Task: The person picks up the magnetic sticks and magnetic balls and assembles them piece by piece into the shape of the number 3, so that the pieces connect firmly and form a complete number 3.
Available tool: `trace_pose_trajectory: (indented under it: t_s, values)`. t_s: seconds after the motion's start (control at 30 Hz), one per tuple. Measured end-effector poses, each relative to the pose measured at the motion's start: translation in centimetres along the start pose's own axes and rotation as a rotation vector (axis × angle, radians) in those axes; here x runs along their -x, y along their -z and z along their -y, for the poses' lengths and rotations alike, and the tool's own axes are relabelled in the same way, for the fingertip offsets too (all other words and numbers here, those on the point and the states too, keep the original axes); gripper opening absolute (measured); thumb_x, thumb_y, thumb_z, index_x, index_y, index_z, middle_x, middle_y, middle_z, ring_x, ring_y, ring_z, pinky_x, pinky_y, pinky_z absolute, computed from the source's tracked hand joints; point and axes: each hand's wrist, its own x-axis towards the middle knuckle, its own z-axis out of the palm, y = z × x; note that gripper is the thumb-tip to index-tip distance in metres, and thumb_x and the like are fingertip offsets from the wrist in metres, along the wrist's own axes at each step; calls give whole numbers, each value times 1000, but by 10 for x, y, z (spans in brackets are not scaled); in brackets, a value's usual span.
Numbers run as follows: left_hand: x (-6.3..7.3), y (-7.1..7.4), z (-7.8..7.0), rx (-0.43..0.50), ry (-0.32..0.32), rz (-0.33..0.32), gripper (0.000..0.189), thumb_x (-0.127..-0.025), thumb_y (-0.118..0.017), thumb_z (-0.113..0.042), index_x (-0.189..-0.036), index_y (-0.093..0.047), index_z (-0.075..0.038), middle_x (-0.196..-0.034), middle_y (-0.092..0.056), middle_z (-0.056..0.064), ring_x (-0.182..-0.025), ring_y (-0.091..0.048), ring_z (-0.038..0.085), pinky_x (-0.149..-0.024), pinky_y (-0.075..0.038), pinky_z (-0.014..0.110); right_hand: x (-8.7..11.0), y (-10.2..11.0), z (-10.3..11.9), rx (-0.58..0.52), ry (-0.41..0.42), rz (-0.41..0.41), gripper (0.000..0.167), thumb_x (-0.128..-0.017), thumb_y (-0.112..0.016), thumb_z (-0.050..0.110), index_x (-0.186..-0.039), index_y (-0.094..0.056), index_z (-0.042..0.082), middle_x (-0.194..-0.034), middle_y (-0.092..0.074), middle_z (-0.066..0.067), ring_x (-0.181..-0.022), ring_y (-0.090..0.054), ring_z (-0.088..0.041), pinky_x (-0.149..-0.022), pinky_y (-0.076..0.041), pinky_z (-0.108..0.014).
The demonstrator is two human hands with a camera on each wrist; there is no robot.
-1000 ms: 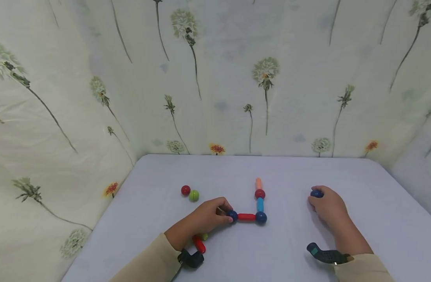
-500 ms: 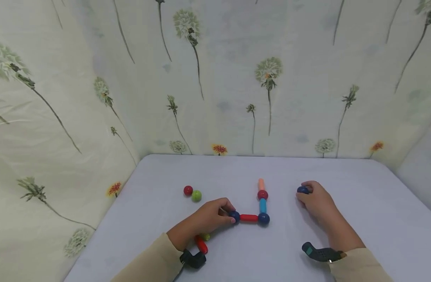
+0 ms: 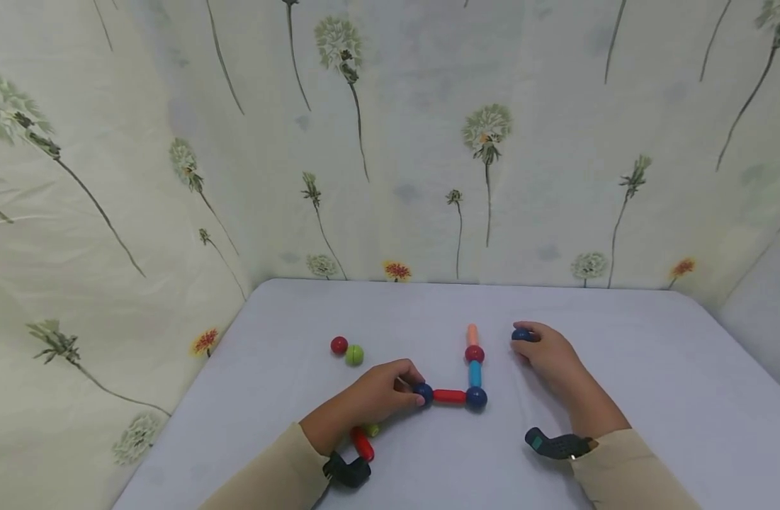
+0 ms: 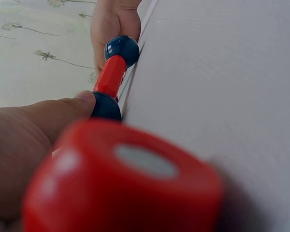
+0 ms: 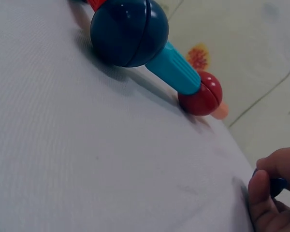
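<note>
My left hand [image 3: 386,389] pinches a dark blue ball [image 3: 423,394] at the left end of an L-shaped chain on the table. From that ball a red stick [image 3: 450,397] runs to a second dark blue ball [image 3: 476,398] at the corner. A light blue stick [image 3: 475,374] leads back from the corner to a red ball [image 3: 475,355], and a peach stick [image 3: 472,334] extends beyond it. To the right of the chain's far end, my right hand [image 3: 552,354] holds another dark blue ball [image 5: 277,186] between thumb and fingers, close over the table.
On the white table [image 3: 428,467], a loose red ball [image 3: 339,345] and a green ball [image 3: 354,355] lie at the back left. Beneath my left forearm another red stick [image 3: 362,444] and a yellow-green piece [image 3: 371,429] are partly covered. A flowered cloth [image 3: 396,142] hangs behind.
My right hand has moved left, and slightly toward the back, with its blue ball, ending nearer the peach stick. The left hand keeps its pinch on the chain's end ball.
</note>
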Motion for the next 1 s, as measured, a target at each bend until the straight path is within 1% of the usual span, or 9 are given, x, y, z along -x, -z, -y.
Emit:
trace_pose_trajectory:
  t_s: [0.13, 0.2, 0.27, 0.33, 0.43, 0.57, 0.7, 0.87, 1.0]
  values:
    - [-2, 0, -1, 0, -9, 1, 21, -94, -81, -27, -108, -67, -32, -107, -69, -14, -95, -64, 7, -89, -56, 32, -5, -4, 4, -42, -8, -19, 66, -105, -60, 29, -163, -32, 16, -156, -42, -26, -133, -49, -41, -113, -43, -61]
    - [-2, 0, -2, 1, -10, 1, 21, -94, -81, -27, -108, -67, -32, -107, -70, -14, -95, -64, 7, -90, -56, 32, -7, -6, 7, -55, 7, -21, 64, -105, -61, 29, -161, -33, 13, -151, -45, -25, -126, -53, -38, -110, -47, -57]
    - [-2, 1, -1, 0, -6, -2, 21, -94, -81, -27, -108, -66, -31, -107, -70, -14, -96, -64, 7, -90, -56, 32, -8, -10, 10, -66, 20, -13, 60, -105, -61, 28, -157, -37, 11, -150, -47, -24, -125, -55, -37, -109, -49, -55]
    - [-1, 2, -1, 0, 0, -4, 21, -93, -81, -26, -108, -66, -31, -108, -70, -14, -96, -64, 7, -91, -56, 33, -10, -15, 13, -65, 41, -2, 56, -105, -61, 29, -155, -42, 11, -151, -47, -25, -128, -53, -38, -109, -48, -55]
    - [0, 2, 2, -2, 0, -4, 21, -93, -81, -26, -108, -66, -31, -109, -70, -14, -95, -64, 7, -91, -56, 32, -14, -23, 17, -67, 47, 8, 54, -106, -60, 31, -155, -45, 15, -154, -44, -24, -135, -48, -41, -112, -46, -57]
    - [-1, 3, 4, -3, -15, 1, 21, -94, -81, -27, -108, -66, -32, -110, -70, -14, -95, -64, 7, -90, -55, 31, -21, -30, 22, -80, 43, 9, 53, -108, -57, 32, -158, -45, 22, -162, -40, -21, -148, -38, -43, -116, -41, -60]
    - [-1, 3, 4, -2, -21, 2, 21, -94, -81, -26, -108, -66, -31, -110, -69, -14, -95, -64, 8, -89, -55, 31, -27, -35, 25, -108, 53, 21, 54, -108, -56, 31, -160, -44, 25, -166, -37, -18, -151, -35, -43, -117, -39, -61]
    - [0, 3, 3, 6, -9, 13, 21, -93, -81, -24, -107, -67, -31, -108, -70, -15, -94, -64, 8, -89, -55, 31, -32, -41, 28, -170, 64, 31, 55, -109, -56, 27, -161, -40, 21, -155, -48, -20, -132, -57, -33, -111, -49, -49]
    - [0, 3, 2, 14, -6, 10, 22, -93, -81, -24, -107, -67, -32, -107, -70, -14, -94, -64, 8, -90, -55, 32, -33, -43, 32, -207, 87, 8, 51, -109, -55, 27, -157, -42, 16, -148, -53, -19, -119, -66, -27, -105, -55, -39]
